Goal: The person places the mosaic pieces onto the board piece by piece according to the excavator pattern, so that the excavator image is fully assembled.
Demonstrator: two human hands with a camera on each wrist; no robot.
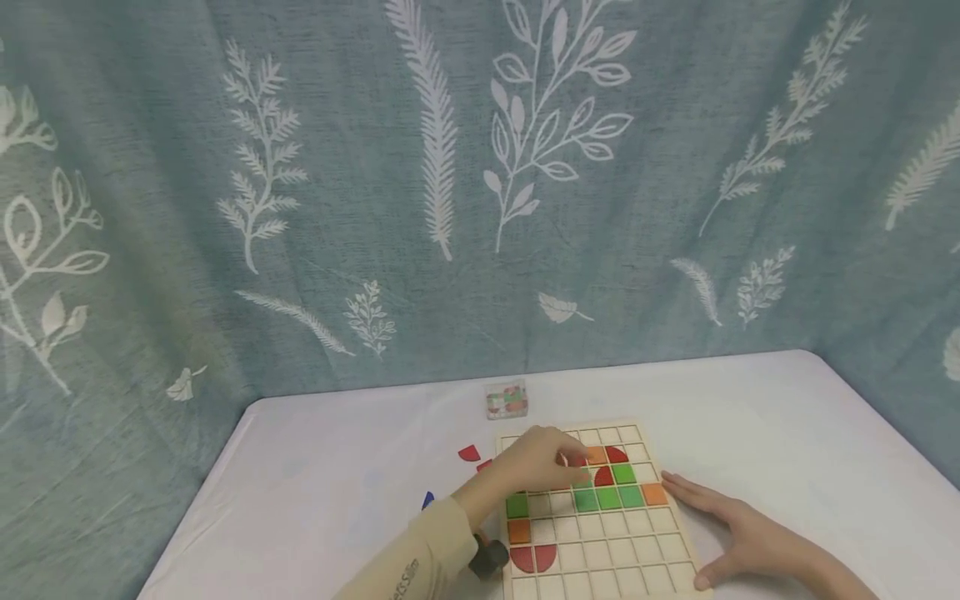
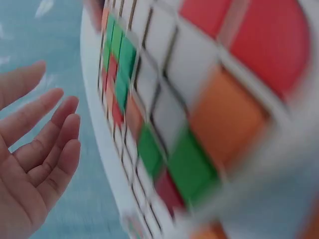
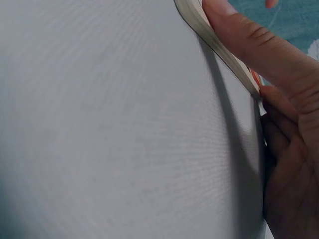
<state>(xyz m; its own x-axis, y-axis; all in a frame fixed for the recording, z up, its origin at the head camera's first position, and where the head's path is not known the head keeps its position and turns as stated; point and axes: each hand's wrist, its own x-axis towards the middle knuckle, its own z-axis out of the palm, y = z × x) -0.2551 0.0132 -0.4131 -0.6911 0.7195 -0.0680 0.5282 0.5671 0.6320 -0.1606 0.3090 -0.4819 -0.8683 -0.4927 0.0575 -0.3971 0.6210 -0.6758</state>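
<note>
On the white-covered table, as I read it from my remote station: a pale wooden grid board lies flat between the person's two hands.

Left hand: reaches in over the far part of the board, above its coloured tiles. My left wrist view shows the fingers lightly bent and apart, palm showing. From the head view I cannot tell whether the fingertips touch a tile. Beige sleeve on this arm; part of the board lies hidden under hand and forearm.

Right hand: at the board's right edge, thumb well apart from the fingers. Fingertips touch the edge beside an orange tile; thumb touches the edge nearer the person. My right wrist view confirms the thumb against the wooden rim.

Tiles, on the board: a row of three green tiles runs up to that orange one; beyond them, red quarter-rounds and more squares. On the left side, a green square, an orange square and two red quarter-rounds side by side.

Off the board, left: a red piece and a blue piece. Beyond the far edge, a small patterned box or card; I cannot tell which. Behind everything, a leaf-print curtain.
</note>
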